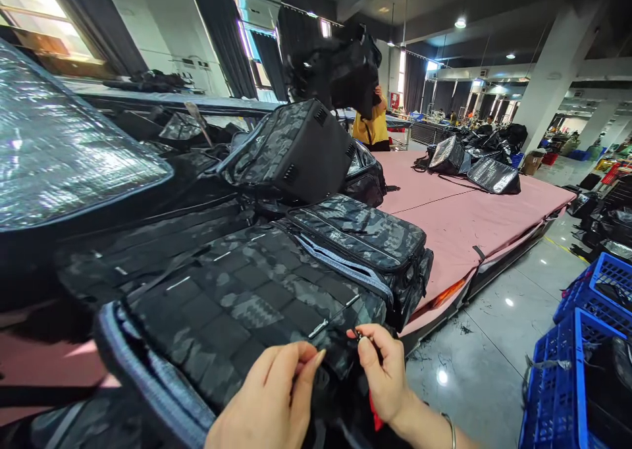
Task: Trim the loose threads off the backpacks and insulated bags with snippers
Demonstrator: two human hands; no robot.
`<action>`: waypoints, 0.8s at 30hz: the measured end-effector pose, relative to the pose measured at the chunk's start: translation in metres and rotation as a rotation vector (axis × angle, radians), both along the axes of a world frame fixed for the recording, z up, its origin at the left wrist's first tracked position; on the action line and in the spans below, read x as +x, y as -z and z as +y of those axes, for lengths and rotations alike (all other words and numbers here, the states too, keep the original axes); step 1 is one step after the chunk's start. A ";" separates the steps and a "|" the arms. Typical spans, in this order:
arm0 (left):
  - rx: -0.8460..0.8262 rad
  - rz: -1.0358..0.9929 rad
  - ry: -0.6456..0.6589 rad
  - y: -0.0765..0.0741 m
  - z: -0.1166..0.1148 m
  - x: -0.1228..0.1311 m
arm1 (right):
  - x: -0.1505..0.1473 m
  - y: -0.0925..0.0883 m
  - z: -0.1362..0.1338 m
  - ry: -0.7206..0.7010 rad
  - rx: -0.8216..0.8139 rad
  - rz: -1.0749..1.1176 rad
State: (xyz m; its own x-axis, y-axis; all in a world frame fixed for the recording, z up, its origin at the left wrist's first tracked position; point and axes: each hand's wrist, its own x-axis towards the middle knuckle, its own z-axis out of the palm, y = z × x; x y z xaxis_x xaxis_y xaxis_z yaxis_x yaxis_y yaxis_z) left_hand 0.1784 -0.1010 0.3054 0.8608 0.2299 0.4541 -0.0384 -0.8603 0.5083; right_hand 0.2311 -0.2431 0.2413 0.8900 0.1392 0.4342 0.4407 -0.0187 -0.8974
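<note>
A black-grey camouflage bag with rows of webbing and short white stitch marks lies in front of me. At its near right edge, my left hand pinches thumb and forefinger together; whatever is between them is too small to make out. Just to the right, my right hand is closed, with a small dark piece at its fingertips. A red object shows below the palm, mostly hidden by the fingers. Light grey-blue edging lines the bag's opening at left.
Another camouflage bag and a boxy one lie beyond on the pink-covered table. A silvery insulated panel rises at left. Blue crates stand on the floor at right. A person in yellow holds up a black bag.
</note>
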 end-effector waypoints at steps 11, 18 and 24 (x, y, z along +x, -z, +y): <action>-0.041 0.264 0.000 -0.015 0.024 0.021 | -0.024 0.035 -0.006 0.065 -0.003 -0.092; 0.230 0.267 0.035 -0.007 -0.004 0.016 | -0.025 0.034 -0.010 0.042 -0.040 -0.086; 0.016 0.106 0.073 0.002 0.003 0.012 | -0.023 0.022 -0.014 0.004 -0.037 -0.063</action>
State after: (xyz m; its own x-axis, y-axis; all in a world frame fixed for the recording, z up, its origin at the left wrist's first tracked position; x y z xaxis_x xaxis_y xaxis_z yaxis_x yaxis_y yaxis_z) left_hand 0.1900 -0.0980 0.3035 0.9184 0.1584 0.3625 -0.0478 -0.8651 0.4993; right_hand 0.2081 -0.2574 0.2191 0.8617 0.1526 0.4839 0.4961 -0.0529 -0.8667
